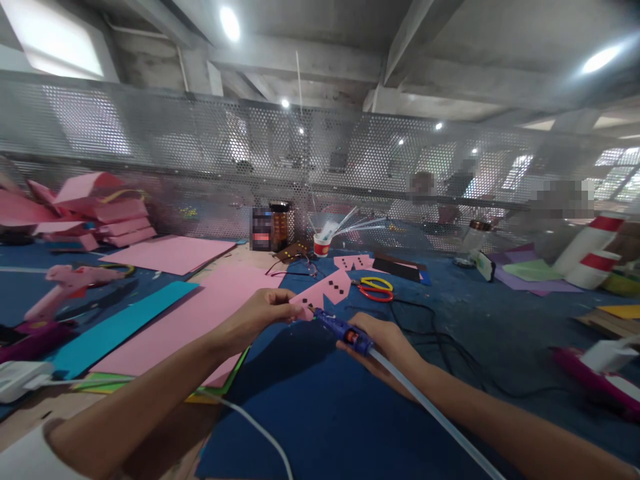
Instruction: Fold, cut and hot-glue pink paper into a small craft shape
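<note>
My left hand [267, 307] pinches the near end of a pink paper cutout [327, 287] that has a notch and several small black squares on it. In my right hand [383, 337] is a blue hot glue gun [345, 331], its nozzle touching or almost touching the cutout close to my left fingertips. A long translucent glue stick [430, 407] runs out of the gun's rear toward the lower right. Just beyond lie a second pink cutout with black squares [353, 261] and scissors [375, 289] with yellow and red handles.
Pink sheets [200, 327] and a blue strip [125, 323] cover the left side, near a pink glue gun [70, 287]. Behind stand a paper cup [322, 245] with glue sticks, a brown jar [281, 225] and eyeglasses [295, 270]. Black cable [440, 333] crosses the right.
</note>
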### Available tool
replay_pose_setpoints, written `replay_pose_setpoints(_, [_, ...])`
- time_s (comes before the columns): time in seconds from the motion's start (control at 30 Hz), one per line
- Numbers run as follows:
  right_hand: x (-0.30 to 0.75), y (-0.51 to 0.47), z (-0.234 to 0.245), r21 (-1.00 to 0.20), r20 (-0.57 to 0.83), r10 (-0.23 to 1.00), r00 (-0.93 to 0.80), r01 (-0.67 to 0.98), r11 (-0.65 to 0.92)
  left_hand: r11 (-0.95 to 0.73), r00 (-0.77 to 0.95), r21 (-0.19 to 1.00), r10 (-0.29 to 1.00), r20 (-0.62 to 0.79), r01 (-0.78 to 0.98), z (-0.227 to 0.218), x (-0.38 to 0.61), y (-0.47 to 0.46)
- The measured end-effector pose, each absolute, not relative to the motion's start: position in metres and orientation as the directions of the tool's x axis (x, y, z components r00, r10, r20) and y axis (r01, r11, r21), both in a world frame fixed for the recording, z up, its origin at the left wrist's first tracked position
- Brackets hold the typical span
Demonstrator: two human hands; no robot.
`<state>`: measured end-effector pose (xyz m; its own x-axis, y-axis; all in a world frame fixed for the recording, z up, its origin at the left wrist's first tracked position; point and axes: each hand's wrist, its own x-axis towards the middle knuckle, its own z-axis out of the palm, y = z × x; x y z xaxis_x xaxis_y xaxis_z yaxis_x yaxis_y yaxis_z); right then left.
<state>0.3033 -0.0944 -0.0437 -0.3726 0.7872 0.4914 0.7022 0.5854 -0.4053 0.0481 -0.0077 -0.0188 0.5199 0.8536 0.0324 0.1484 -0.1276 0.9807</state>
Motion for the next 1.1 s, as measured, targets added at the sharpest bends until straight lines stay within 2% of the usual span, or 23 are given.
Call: replay_pose_setpoints(1.1, [0.3033,-0.0918,-0.0454,-0.423,0.487,0.793,-0.367,0.695,0.581,-0.131,0.535,0.981,0.844,0.032,0.147,-0.0216,0.0471,-0.0054])
